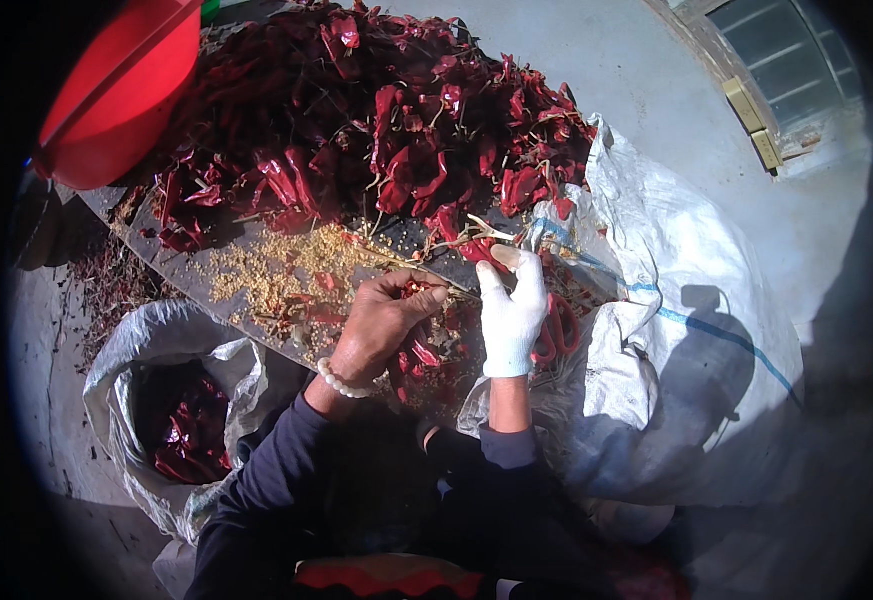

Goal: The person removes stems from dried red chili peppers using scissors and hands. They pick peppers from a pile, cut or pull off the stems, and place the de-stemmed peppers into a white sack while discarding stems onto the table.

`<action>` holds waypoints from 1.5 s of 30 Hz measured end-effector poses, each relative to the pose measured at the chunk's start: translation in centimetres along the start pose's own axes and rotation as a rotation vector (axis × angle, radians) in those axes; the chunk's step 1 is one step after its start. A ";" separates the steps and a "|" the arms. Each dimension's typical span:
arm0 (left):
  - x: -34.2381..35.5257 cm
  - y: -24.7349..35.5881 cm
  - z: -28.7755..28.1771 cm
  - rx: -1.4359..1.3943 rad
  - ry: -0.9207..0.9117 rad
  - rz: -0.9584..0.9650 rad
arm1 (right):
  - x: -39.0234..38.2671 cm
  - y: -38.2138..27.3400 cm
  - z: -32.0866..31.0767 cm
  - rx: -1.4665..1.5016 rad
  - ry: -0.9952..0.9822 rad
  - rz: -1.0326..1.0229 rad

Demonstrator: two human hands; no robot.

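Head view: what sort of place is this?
Probably a small farm or household workspace, perhaps a sunlit yard: a large heap of dried red chili peppers, loose yellowish seeds and an open white woven sack.

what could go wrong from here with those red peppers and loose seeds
The left hand is bare, so the dry red peppers might irritate its skin, unlike the gloved right hand. The loose yellow seeds lie near the board's edge and could get brushed off. The piled peppers might slide if disturbed.
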State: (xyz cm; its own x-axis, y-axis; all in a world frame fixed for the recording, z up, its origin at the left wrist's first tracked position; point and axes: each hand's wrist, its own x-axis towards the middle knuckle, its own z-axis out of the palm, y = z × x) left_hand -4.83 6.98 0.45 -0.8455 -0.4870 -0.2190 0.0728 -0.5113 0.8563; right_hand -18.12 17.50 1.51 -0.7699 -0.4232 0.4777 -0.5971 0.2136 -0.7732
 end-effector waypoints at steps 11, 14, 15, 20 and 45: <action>0.2 -0.3 0.1 -0.183 0.025 0.053 | -2.6 -1.4 -0.3 0.137 -0.300 -0.088; -0.2 1.0 -0.2 -0.019 0.002 0.029 | -2.6 -0.4 -0.5 0.235 -0.350 -0.018; -0.3 1.1 -0.3 0.011 0.017 0.047 | -2.8 -0.2 -0.2 0.313 -0.360 0.069; -0.4 1.3 -0.3 0.180 0.151 0.043 | -3.1 -0.3 0.8 0.537 -0.439 0.143; -0.8 0.2 -0.6 0.772 -0.124 0.484 | -3.1 -1.9 -0.6 0.383 -0.379 0.293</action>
State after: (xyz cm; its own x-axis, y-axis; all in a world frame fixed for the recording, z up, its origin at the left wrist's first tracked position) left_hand -3.79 6.82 0.56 -0.8690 -0.4222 0.2581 0.0977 0.3651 0.9258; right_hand -14.75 18.96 1.74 -0.7140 -0.6937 0.0948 -0.1948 0.0668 -0.9786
